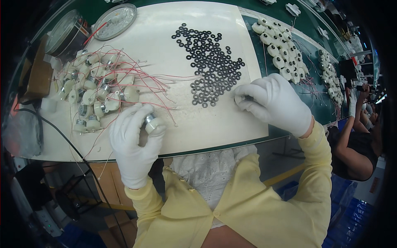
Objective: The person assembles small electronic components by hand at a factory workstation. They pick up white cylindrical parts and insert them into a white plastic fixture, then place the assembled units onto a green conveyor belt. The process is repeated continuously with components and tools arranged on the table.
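White gloves cover both my hands. My left hand [134, 142] is closed around a small motor [150, 121] with a silver metal can and a whitish plastic part, held near the table's front edge. My right hand [271, 101] is bent with thumb and fingertips pinched together, just right of many small black rings [211, 62] spread on the white sheet. Whatever sits between those fingertips is hidden. Left of the rings lies a heap of similar motors [97, 84] with white plastic housings and thin red wires [140, 74].
Rows of white plastic parts with black centres [283, 53] stand on the green surface at right. A round clear dish [115, 22] and a clear tub [66, 35] are at the back left, near a cardboard box [39, 74]. A black cable [62, 134] hangs at left. Another person [355, 144] sits far right.
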`<state>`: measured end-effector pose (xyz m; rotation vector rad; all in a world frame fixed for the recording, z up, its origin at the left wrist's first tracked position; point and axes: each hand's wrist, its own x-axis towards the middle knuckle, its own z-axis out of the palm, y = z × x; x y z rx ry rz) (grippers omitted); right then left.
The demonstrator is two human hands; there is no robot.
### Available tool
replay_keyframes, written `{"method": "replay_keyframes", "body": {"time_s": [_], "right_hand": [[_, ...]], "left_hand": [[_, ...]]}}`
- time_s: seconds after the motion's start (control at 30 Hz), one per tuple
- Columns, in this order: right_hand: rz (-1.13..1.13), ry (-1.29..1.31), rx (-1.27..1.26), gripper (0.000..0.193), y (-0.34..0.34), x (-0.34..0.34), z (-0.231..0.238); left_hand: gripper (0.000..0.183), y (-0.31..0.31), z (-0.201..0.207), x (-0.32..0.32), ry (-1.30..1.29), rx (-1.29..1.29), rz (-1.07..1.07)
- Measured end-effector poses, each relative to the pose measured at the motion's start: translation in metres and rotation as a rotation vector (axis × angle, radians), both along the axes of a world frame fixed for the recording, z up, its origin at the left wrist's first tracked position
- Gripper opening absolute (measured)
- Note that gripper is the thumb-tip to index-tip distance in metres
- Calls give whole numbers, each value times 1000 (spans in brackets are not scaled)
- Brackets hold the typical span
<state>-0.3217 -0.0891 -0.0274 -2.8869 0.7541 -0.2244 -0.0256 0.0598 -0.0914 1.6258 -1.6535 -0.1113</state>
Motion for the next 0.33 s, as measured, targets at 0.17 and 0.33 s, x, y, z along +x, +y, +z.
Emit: {"method": "replay_keyframes", "body": {"time_s": [0.17,0.33], "right_hand": [[-119,-100,208,17,5,0,-6],[-318,-179,725,19,3,3,3]], "left_hand": [[36,0,-2,1,23,2,2],[38,0,-4,1,6,-23,22]]}}
